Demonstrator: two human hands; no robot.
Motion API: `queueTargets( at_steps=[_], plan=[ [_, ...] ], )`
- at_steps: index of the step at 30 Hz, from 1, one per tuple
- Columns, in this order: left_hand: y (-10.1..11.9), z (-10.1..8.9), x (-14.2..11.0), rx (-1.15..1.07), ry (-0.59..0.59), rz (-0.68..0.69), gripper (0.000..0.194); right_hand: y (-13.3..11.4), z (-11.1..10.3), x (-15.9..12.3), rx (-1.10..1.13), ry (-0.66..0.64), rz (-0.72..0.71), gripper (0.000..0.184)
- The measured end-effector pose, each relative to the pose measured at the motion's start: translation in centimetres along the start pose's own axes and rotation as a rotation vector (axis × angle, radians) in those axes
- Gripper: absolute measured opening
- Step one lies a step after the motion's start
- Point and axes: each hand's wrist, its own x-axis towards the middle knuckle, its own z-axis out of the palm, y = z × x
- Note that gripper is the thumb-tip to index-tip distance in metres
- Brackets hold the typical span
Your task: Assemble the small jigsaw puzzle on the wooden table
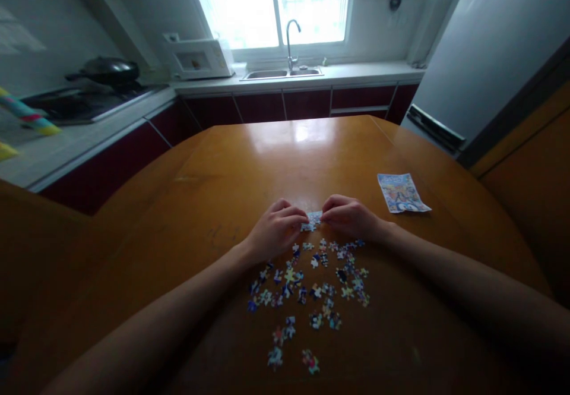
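Observation:
A small patch of joined jigsaw pieces (314,220), pale blue and white, lies on the wooden table between my two hands. The fingers of my left hand (279,228) are closed at the patch's left edge. From the other side, my right hand (350,217) pinches at its right edge. My fingertips cover parts of both edges. Many loose jigsaw pieces (289,275) are scattered on the near side of my hands, in mixed colours, several of them overlapping or touching.
A creased printed picture sheet (403,193) lies to the right on the wooden table (276,157). Beyond the table are a counter with a sink (267,75), a white microwave (200,59) and a stove with a black pan (107,69). A fridge (485,50) stands at right.

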Motion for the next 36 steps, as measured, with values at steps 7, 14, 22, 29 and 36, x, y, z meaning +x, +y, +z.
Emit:
queueTargets(
  at_steps=[7, 14, 22, 29, 36],
  plan=[
    [-0.38, 0.13, -0.26, 0.017, -0.035, 0.009, 0.034, 0.31, -0.07, -0.20, -0.035, -0.048, 0.018, 0.010],
    [-0.55, 0.24, -0.33, -0.004, -0.039, -0.017, 0.034, 0.27, -0.08, -0.07, -0.048, 0.008, 0.012, 0.011],
    [-0.45, 0.15, -0.18, -0.025, -0.035, -0.014, 0.031, 0.56, -0.14, 0.04, -0.056, 0.096, 0.061, 0.008],
    [-0.48, 0.17, -0.26, 0.016, -0.040, -0.011, 0.033, 0.33, -0.13, 0.02, -0.066, -0.004, 0.025, 0.011],
    [-0.45, 0.20, -0.30, 0.017, -0.062, -0.004, 0.028, 0.32, -0.07, 0.04, -0.116, -0.070, -0.004, 0.013]
  ],
)
